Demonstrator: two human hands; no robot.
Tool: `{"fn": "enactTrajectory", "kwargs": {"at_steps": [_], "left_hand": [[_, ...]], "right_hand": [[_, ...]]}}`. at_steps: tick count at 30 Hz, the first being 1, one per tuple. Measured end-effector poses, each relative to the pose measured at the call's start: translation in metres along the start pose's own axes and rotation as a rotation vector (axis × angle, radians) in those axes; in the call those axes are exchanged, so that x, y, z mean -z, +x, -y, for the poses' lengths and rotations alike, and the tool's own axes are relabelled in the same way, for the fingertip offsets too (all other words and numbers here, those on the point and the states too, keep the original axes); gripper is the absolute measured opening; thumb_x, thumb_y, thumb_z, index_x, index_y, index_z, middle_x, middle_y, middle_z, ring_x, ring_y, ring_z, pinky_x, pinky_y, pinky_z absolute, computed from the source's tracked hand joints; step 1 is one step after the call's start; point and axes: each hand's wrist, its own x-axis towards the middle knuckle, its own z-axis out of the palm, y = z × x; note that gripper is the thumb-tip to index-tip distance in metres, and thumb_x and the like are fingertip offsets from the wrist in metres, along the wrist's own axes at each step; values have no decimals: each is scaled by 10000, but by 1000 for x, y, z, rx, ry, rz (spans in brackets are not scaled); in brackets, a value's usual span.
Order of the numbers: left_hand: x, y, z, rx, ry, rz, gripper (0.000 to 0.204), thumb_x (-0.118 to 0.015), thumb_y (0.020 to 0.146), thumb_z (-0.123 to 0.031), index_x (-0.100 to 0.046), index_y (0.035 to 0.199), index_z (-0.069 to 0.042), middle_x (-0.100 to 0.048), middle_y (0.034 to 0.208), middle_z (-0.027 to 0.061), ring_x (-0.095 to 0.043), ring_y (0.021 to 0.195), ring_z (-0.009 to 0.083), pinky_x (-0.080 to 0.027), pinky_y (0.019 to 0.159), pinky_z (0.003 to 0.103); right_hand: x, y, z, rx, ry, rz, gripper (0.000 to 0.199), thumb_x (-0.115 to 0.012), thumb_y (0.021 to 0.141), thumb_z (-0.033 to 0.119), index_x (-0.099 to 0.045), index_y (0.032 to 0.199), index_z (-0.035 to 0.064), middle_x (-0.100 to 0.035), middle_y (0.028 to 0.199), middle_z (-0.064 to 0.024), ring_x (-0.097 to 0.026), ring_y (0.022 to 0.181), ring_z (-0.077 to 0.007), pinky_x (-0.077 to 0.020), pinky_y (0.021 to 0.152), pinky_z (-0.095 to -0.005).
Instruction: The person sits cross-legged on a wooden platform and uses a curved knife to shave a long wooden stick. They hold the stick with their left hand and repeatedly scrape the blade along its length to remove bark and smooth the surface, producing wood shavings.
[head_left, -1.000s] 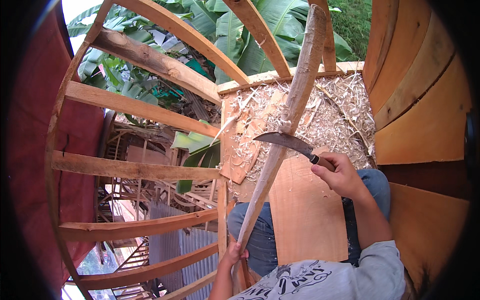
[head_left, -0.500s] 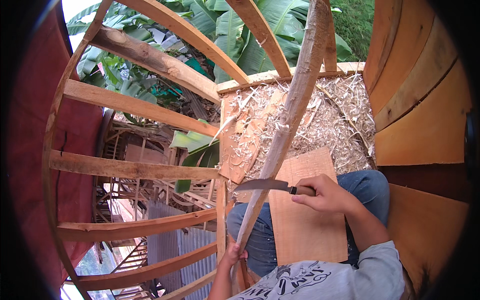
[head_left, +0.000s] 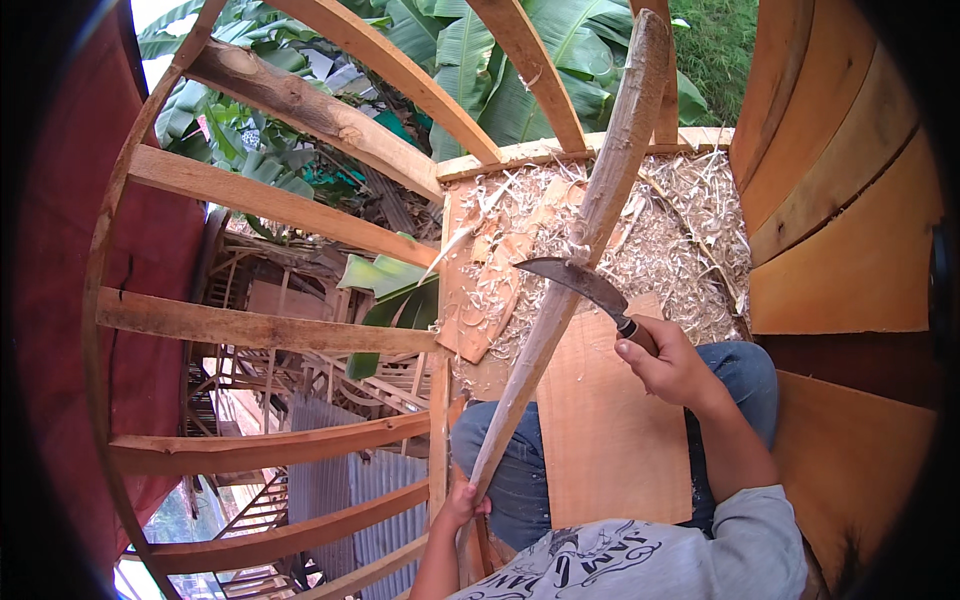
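A long pale wooden pole [head_left: 590, 225] slants from my lap up toward the far railing. My left hand [head_left: 462, 505] grips its lower end near my knee. My right hand [head_left: 672, 362] is closed on the dark handle of a curved knife [head_left: 575, 283], and the blade lies across the pole at about its middle. A flat wooden board [head_left: 610, 430] rests on my thighs under the pole.
Wood shavings and chips [head_left: 690, 225] cover the floor ahead. A railing of rough wooden slats [head_left: 270, 330] stands at my left, with a drop to roofs and banana leaves beyond. A plank wall [head_left: 850, 260] rises at my right.
The knife went down the pole toward me, then back up to the pole's middle. My left hand and the pole have stayed in place.
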Motion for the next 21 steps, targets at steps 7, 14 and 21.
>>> {"fn": "enactTrajectory", "kwargs": {"at_steps": [7, 14, 21], "left_hand": [[-6, -5, -13, 27, -12, -20, 977, -395, 606, -905, -564, 698, 53, -494, 497, 80, -451, 417, 137, -329, 390, 254], [-2, 0, -8, -19, 42, 16, 990, -359, 596, -923, -572, 603, 44, -467, 462, 67, -441, 403, 136, -316, 387, 254], [-5, -3, -18, 12, 34, -10, 995, -367, 578, -930, -571, 589, 44, -475, 461, 74, -444, 398, 141, -324, 386, 256]], "right_hand": [[6, 2, -1, 180, -359, -157, 224, -643, 839, 200, -563, 759, 7, -487, 524, -68, -484, 461, -144, -366, 445, -302], [-1, 5, -9, 423, -686, -399, 239, -675, 815, 229, -561, 819, 19, -569, 585, -137, -592, 521, -295, -431, 463, -357], [0, -1, 6, 57, -544, 177, 346, -620, 831, 378, -581, 789, 36, -571, 602, -163, -583, 579, -342, -447, 548, -395]]}}
